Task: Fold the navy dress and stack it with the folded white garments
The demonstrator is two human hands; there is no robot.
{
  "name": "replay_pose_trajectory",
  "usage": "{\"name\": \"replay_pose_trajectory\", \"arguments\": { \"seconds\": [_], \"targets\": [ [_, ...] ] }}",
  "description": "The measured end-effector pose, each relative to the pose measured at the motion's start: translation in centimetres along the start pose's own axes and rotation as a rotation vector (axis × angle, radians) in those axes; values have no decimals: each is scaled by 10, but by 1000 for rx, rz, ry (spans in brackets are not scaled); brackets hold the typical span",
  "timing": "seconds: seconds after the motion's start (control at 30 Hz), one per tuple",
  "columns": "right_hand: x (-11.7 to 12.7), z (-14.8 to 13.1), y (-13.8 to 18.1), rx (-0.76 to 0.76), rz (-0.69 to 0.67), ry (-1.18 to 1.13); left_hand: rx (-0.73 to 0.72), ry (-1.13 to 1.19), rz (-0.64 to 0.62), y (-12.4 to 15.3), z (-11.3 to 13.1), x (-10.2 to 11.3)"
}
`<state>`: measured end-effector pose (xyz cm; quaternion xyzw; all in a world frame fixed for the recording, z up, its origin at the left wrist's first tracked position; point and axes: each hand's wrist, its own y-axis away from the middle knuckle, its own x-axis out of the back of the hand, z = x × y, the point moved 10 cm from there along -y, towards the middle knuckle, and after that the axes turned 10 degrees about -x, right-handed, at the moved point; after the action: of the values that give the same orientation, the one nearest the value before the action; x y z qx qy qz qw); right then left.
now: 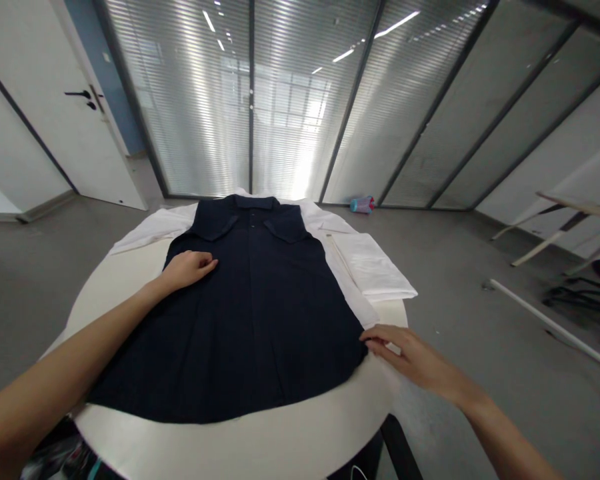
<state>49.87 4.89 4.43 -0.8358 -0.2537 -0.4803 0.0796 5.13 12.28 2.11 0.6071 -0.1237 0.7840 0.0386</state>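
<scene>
A dark navy button-front shirt point(260, 313) lies flat on a round white table point(180, 443), its collar at the far end and its hem towards me. White sleeve-like fabric point(155, 227) shows beyond both shoulders; I cannot tell whether it belongs to the same garment. My left hand point(189, 268) rests on the shirt's left side, below the chest flap, with fingers curled and pressed together. At the right hem corner, my right hand point(390, 343) pinches the edge of the shirt between thumb and fingers.
Folded white cloth point(373, 267) lies at the table's right, overhanging the edge. A blue and pink container point(362, 205) is on the floor by the glass partition point(290, 100). A white door point(75, 100) stands at left; a wooden-legged table point(580, 207) and a wheeled chair base point(587, 300) are at right.
</scene>
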Motion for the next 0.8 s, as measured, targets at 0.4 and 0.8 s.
{"name": "replay_pose_trajectory", "arguments": {
  "seconds": [0.4, 0.8],
  "targets": [
    [-3, -78, -18, 285, 35, -17, -644, 552, -61, 8, 245, -6],
    [55, -79, -84, 253, 312, -150, -940, 302, -25, 41, 294, -47]
  ]
}}
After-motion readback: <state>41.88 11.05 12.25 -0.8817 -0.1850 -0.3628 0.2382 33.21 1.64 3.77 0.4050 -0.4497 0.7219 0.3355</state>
